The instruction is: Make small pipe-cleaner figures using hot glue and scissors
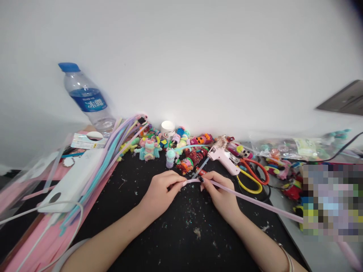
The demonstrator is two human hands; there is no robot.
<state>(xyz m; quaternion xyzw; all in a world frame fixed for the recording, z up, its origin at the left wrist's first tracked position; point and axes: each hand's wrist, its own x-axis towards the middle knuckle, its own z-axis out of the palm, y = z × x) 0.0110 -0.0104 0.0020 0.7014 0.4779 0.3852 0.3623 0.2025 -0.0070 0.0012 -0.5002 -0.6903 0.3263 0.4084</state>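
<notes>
While pinching the tip of a pale pink fuzzy strip between thumb and fingers of the left hand, gripping it again a little farther along with the right hand. Have both hands closed this way, near each other above a black mat, with only a short piece of strip between them. Can follow the long remainder past the right wrist and off to the right, partly hidden by a blurred patch. Wear a thin bracelet on the right wrist.

Just beyond the hands, see a pale pink glue gun and, slanting from its back toward the fingers, a glue stick. Find scissors with red and yellow handles just beside the gun's grip. Near the wall, see small fuzzy dolls and a white tub. Farther right, find a clear bag, stuffed with colourful pieces. On the left, have a bundle of pastel strips lying along a flat white box. Across the box's near end, notice a looping white cable. Behind the bundle, see a water bottle with a blue cap.
</notes>
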